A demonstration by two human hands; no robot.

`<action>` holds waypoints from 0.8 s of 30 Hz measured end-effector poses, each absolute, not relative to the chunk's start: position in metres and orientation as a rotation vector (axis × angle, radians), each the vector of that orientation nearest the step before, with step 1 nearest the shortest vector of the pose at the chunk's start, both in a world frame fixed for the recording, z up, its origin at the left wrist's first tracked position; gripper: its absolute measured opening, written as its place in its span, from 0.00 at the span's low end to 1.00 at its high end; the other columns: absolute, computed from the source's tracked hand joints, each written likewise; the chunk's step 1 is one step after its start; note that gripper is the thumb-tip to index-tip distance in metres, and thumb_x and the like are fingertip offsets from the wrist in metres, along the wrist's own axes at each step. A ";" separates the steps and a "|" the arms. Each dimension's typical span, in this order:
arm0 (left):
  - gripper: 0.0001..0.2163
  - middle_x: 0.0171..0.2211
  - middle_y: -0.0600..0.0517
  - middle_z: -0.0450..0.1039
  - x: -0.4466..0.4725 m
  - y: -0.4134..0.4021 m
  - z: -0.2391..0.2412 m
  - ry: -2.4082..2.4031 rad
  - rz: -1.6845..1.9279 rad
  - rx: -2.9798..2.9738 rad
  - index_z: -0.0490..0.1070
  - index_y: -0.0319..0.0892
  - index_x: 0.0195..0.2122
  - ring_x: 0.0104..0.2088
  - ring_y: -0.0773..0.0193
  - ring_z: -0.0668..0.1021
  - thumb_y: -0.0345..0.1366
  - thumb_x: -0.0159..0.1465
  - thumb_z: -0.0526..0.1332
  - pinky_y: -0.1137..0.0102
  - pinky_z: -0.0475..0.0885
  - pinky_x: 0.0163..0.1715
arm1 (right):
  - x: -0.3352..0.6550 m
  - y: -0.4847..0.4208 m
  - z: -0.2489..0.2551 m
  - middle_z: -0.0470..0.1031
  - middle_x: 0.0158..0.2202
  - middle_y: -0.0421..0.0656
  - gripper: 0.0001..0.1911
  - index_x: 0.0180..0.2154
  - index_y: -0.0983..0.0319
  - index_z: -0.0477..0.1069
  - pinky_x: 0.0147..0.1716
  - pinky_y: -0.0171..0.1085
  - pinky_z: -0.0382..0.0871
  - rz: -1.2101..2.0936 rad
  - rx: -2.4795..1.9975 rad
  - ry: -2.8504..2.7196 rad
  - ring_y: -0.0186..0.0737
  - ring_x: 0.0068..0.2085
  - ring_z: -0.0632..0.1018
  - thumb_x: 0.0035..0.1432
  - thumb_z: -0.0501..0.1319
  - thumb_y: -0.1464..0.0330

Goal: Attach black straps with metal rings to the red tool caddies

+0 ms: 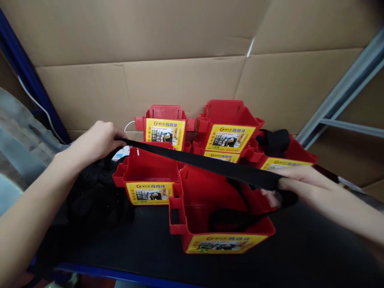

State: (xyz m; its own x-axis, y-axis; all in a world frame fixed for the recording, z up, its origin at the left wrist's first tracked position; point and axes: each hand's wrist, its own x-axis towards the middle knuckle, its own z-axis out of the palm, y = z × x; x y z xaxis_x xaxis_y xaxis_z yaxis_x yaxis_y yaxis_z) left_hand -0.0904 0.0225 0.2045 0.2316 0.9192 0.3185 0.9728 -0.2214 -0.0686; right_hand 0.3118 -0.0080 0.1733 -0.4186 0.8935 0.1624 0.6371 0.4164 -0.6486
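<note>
Slack in the nearest red box (198, 192), a black loop (231, 220), seemingly part of the black strap (192, 160) stretched above: liable, under an uneven pull, to twist, or to catch on the box and drag it askew. Held nearly straight over that box, pinched in a nearly closed left hand (100, 138) and clasped in a right hand (300, 180) with fingers partly hidden. Beyond, more red boxes (226, 114) with yellow labels (231, 138), backed by a cardboard wall (180, 88).

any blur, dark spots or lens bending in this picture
Head view: right hand and front label look soft, small print smeared; head view: black pile at left too dark for detail; head view: blue post leans outward, perhaps lens distortion.
</note>
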 end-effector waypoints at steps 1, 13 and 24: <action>0.13 0.33 0.49 0.79 -0.091 0.019 0.208 -1.767 -0.351 -2.226 0.77 0.45 0.37 0.32 0.59 0.77 0.34 0.57 0.53 0.68 0.67 0.32 | 0.315 -0.009 0.172 0.74 0.22 0.44 0.19 0.20 0.60 0.71 0.31 0.39 0.67 0.676 -1.296 -2.222 0.37 0.27 0.75 0.56 0.47 0.71; 0.12 0.29 0.51 0.75 0.070 -0.020 0.198 -0.236 -0.327 -2.826 0.68 0.43 0.19 0.34 0.63 0.74 0.21 0.49 0.50 0.68 0.67 0.40 | 0.234 -0.023 0.185 0.73 0.48 0.48 0.24 0.51 0.61 0.67 0.45 0.41 0.70 1.421 -0.946 -1.819 0.44 0.48 0.74 0.59 0.51 0.53; 0.11 0.43 0.52 0.74 0.035 0.009 0.171 -0.366 -1.025 -3.169 0.69 0.41 0.39 0.44 0.70 0.73 0.24 0.62 0.50 0.74 0.68 0.46 | 0.218 -0.019 0.173 0.63 0.20 0.36 0.14 0.34 0.65 0.70 0.24 0.30 0.66 1.285 -1.530 -1.781 0.30 0.23 0.67 0.56 0.56 0.61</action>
State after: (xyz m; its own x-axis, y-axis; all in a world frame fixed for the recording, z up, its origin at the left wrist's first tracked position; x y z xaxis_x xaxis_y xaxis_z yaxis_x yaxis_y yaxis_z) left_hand 0.0347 0.0095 0.1711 0.7914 0.2680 0.5495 0.1409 -0.9546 0.2626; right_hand 0.2179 -0.0186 0.1725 -0.2746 0.9357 -0.2213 0.5051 -0.0555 -0.8612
